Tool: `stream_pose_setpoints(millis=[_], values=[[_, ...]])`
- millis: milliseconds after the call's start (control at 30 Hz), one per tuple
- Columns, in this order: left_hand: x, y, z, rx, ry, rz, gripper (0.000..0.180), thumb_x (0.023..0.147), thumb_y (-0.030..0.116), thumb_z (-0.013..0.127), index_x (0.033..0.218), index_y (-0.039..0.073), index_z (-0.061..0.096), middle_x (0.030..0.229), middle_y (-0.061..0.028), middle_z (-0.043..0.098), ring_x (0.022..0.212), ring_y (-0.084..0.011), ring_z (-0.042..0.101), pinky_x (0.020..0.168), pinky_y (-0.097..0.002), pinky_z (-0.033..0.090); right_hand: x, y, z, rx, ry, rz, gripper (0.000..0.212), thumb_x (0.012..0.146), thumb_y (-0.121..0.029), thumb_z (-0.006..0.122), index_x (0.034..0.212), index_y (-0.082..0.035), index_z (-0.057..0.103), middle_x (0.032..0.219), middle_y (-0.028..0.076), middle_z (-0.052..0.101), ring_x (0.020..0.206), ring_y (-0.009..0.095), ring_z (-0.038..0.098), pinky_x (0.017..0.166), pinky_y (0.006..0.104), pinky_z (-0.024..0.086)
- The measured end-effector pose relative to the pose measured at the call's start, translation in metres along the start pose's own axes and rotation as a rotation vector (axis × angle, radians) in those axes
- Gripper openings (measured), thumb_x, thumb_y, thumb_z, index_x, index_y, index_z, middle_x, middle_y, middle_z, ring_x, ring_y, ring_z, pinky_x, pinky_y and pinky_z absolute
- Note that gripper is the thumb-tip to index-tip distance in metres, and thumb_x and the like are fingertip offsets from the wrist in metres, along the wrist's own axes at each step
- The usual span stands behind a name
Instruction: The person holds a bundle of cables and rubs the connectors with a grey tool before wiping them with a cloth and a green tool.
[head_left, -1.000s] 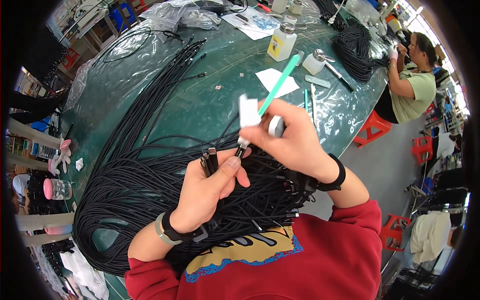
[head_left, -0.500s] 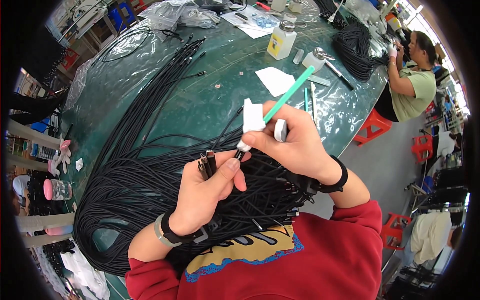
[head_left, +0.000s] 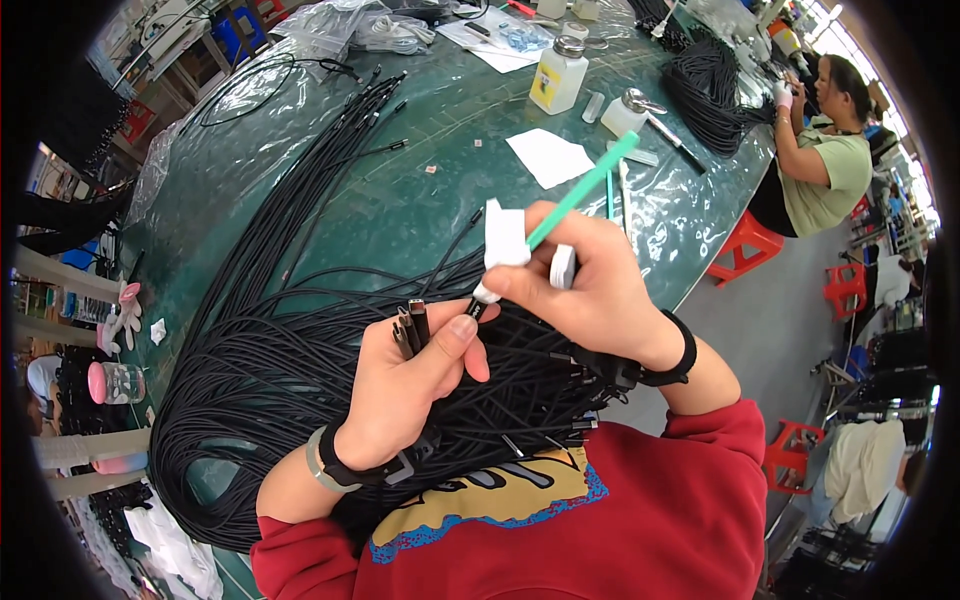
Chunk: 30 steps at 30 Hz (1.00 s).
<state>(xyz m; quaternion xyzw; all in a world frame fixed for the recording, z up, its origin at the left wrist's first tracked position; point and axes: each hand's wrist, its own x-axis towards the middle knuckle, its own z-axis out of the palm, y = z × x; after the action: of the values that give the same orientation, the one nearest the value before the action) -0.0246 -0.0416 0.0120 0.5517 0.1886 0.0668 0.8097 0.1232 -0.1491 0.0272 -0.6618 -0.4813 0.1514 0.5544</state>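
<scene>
My left hand (head_left: 400,385) is closed around several black cable connectors (head_left: 418,320), whose metal ends stick up above the fist. Between its thumb and forefinger it pinches one more black connector (head_left: 478,304). Just above, my right hand (head_left: 600,285) grips a folded white wipe (head_left: 507,238), and the wipe's lower end touches the tip of that connector. A slim green stick (head_left: 585,190) also juts up and to the right from the right hand's fingers. A small white piece (head_left: 562,266) is tucked between those fingers; its kind is unclear.
A large bundle of black cables (head_left: 270,370) spreads under my hands over the green table (head_left: 400,215). Beyond stand a white bottle (head_left: 558,78), a smaller bottle (head_left: 625,112) and a white paper sheet (head_left: 549,158). A co-worker (head_left: 828,150) sits at the right, near a red stool (head_left: 742,247).
Both hands stay almost in place, still holding the same things. The green stick's upper end has shifted slightly to the right, and the view has moved a little.
</scene>
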Motion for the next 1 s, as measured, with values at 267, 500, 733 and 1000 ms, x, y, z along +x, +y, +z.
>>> stream_pose_setpoints(millis=[267, 500, 733, 1000], values=[[0.0, 0.002, -0.004, -0.161, -0.082, -0.115, 0.023, 0.085, 0.011, 0.047, 0.099, -0.006, 0.055, 0.058, -0.0032, 0.053, 0.042, -0.002, 0.028, 0.04, -0.0177, 0.021, -0.002, -0.002, 0.005, 0.07, -0.015, 0.032, 0.014, 0.074, -0.003, 0.064, 0.083, -0.001, 0.053, 0.061, -0.004, 0.052, 0.055, 0.001, 0.048, 0.046, 0.0157, 0.033], [0.002, 0.0, -0.009, -0.271, -0.168, -0.159, 0.022, 0.082, 0.008, 0.054, 0.098, -0.005, 0.056, 0.059, -0.0011, 0.054, 0.045, -0.0014, 0.035, 0.041, -0.0161, 0.022, -0.002, -0.002, -0.009, 0.063, 0.049, 0.084, 0.015, 0.074, -0.002, 0.064, 0.084, 0.0, 0.054, 0.068, -0.002, 0.054, 0.058, 0.002, 0.052, 0.048, 0.0143, 0.036], [-0.002, 0.002, 0.002, -0.053, 0.118, -0.002, 0.022, 0.074, 0.003, 0.06, 0.093, -0.006, 0.055, 0.06, -0.0058, 0.055, 0.044, -0.004, 0.039, 0.04, -0.0168, 0.024, -0.013, -0.013, 0.006, -0.065, -0.001, -0.099, 0.015, 0.071, -0.002, 0.066, 0.082, 0.001, 0.056, 0.069, 0.002, 0.056, 0.055, 0.003, 0.052, 0.047, 0.0175, 0.038], [-0.003, -0.002, 0.008, -0.022, 0.191, 0.075, 0.022, 0.072, -0.002, 0.06, 0.093, -0.005, 0.056, 0.062, -0.0062, 0.056, 0.05, -0.0061, 0.05, 0.04, -0.0161, 0.026, -0.011, -0.009, 0.011, -0.111, 0.088, -0.228, 0.016, 0.07, -0.002, 0.067, 0.082, 0.001, 0.057, 0.066, 0.002, 0.055, 0.051, 0.005, 0.051, 0.045, 0.0183, 0.037]])
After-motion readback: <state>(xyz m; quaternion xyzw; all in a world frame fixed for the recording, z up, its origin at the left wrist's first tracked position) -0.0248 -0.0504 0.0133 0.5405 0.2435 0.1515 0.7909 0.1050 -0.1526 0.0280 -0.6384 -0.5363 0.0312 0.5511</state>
